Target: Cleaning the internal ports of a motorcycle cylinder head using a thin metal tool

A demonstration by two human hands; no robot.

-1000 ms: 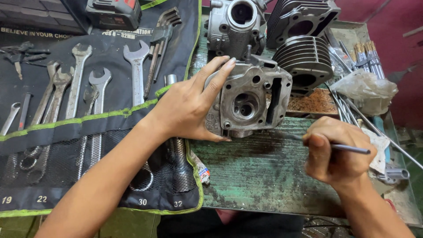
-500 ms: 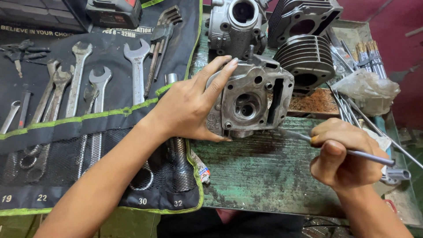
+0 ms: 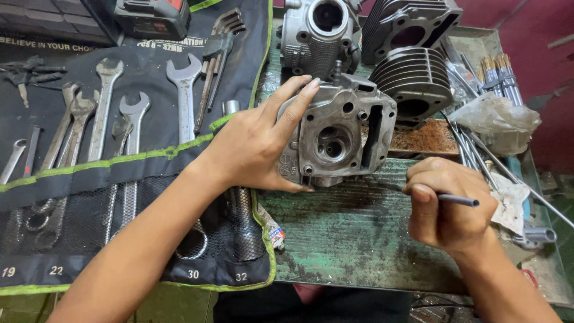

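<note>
Bench: a worn green metal benchtop (image 3: pixel 359 239), scratched and stained, with rust near its far edge.
Tool roll: a black fabric tool roll (image 3: pixel 89 179) with green trim covers the bench's left side; bright steel spanners (image 3: pixel 182 90) lie in its pockets.
Engine head: a grey cast-metal engine head (image 3: pixel 341 140) stands on edge near the middle of the bench, its round port facing me, its base on the green surface.
My left hand: my left hand (image 3: pixel 251 149) is clasped around the head's left side, fingers spread over the top corner, thumb under the lower edge.
My right hand: my right hand (image 3: pixel 445 206), closed around a thin metal rod (image 3: pixel 457 200), rests near the bench's right front, apart from the head.
Handling: I judge the head heavy, rigid and sharp-cornered; its oily faces may slip, so the thick outer walls look like the safest hold, away from the machined face.
Far edge: a finned cylinder (image 3: pixel 415 81) and another grey casting (image 3: pixel 320 33) stand behind the head.
Right edge: a crumpled plastic bag (image 3: pixel 496 119) and a bundle of thin rods (image 3: pixel 499 72).
</note>
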